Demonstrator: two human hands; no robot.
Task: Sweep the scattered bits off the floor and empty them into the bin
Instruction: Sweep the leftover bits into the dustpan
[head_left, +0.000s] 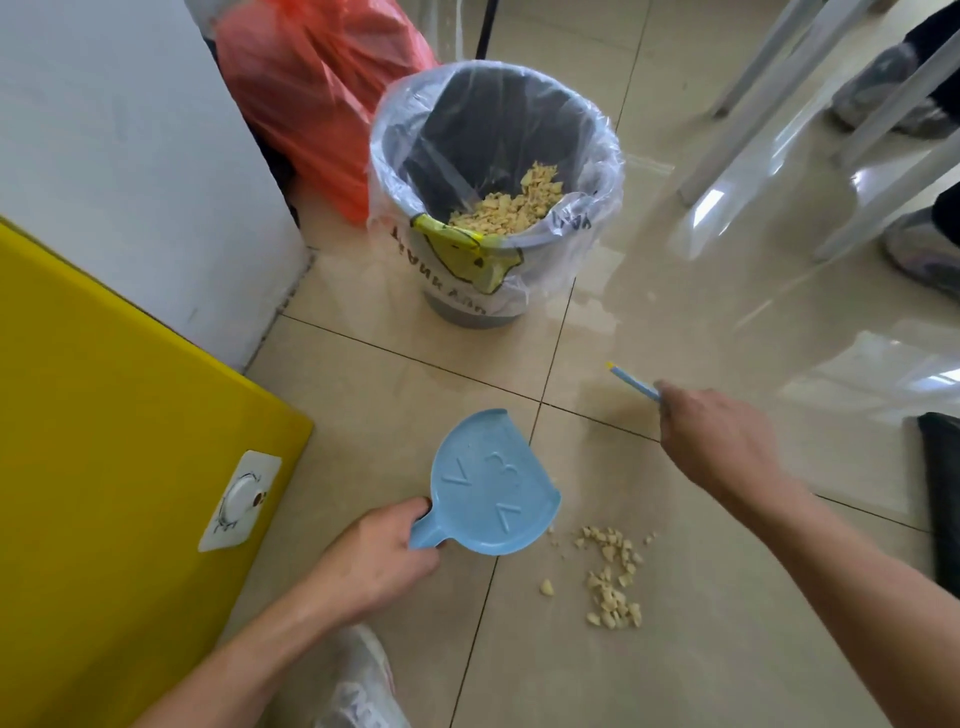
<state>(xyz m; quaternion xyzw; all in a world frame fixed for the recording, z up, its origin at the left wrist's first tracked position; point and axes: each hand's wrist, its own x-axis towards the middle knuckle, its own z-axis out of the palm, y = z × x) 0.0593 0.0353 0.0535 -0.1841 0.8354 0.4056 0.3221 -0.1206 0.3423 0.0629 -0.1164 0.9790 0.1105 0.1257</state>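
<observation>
My left hand grips the short handle of a light blue dustpan, which is turned so its embossed underside faces up, just above the tiled floor. My right hand is closed around a small brush whose blue and yellow handle end sticks out toward the bin; its bristles are hidden. A small pile of pale yellow bits lies on the floor right of the dustpan. The grey bin, lined with a clear plastic bag, stands ahead and holds many of the same yellow bits.
A yellow cabinet and a white wall close off the left. An orange plastic bag sits behind the bin. White table legs and another person's covered shoes are at the right. My own shoe is at the bottom.
</observation>
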